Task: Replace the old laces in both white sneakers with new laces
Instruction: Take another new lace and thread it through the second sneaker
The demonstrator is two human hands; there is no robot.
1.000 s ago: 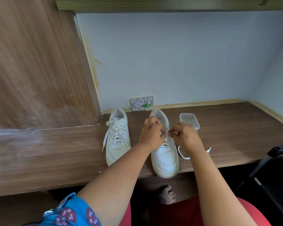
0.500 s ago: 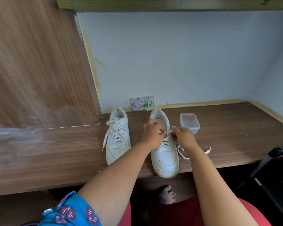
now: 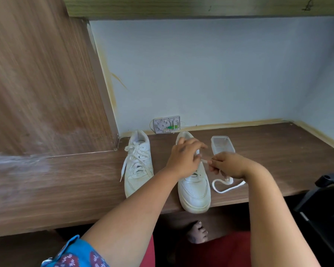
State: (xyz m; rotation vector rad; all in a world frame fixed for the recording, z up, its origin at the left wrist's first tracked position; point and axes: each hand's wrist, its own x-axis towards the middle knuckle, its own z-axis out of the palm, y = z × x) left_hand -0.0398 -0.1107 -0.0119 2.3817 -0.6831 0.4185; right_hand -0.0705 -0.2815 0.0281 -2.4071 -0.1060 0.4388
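Laces (image 3: 223, 186) thread best with the tip kept straight: my right hand (image 3: 227, 166) pinches the lace end while my left hand (image 3: 183, 158) grips the right sneaker (image 3: 195, 187) on the desk (image 3: 75, 180).

Right hand (image 3: 228, 165) pinching lace (image 3: 223, 186) tip, left hand (image 3: 183, 159) on right sneaker (image 3: 195, 187), perhaps gripping its eyelets

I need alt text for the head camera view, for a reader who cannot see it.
A person's right hand pinches a white lace at the right sneaker, while the left hand rests on that shoe. The left sneaker, fully laced, stands beside it on a wooden desk; behind, a clear plastic container.
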